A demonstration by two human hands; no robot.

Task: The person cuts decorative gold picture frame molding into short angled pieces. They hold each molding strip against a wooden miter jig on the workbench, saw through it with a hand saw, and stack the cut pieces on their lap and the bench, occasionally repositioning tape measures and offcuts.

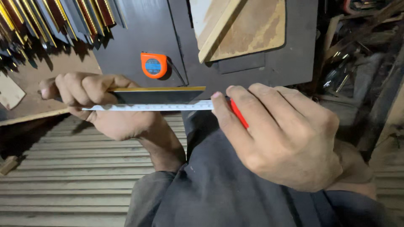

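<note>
Carefully now: keep left hand point(90, 98) clamped on the black gold-edged moulding strip point(158, 95) and white tape blade point(151, 107) above the lap; steady right hand point(286, 134), closed on the red pencil point(237, 113), tip at the blade's end.

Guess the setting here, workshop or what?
Likely a picture-framing or woodworking shop. Gilt and dark frame mouldings are stacked top left, plywood offcuts lean on a dark board, and an orange tape measure sits nearby. The left hand holds a black moulding strip; the right hand holds a red pencil.
</note>
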